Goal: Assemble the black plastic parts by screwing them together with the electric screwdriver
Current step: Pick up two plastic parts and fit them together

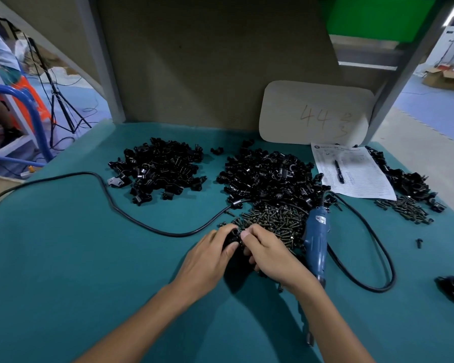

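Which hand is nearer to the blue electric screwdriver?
Right. The right hand sits just left of the blue electric screwdriver, close beside its body. The left hand is farther left, on the other side of the black plastic part that both hands hold.

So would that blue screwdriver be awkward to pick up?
Likely a bit. The blue screwdriver has a thick body, so it is probably weighty. Its black cord lies in loose curves, so it seems floppy, and it passes the screw pile, so lifting might drag a few.
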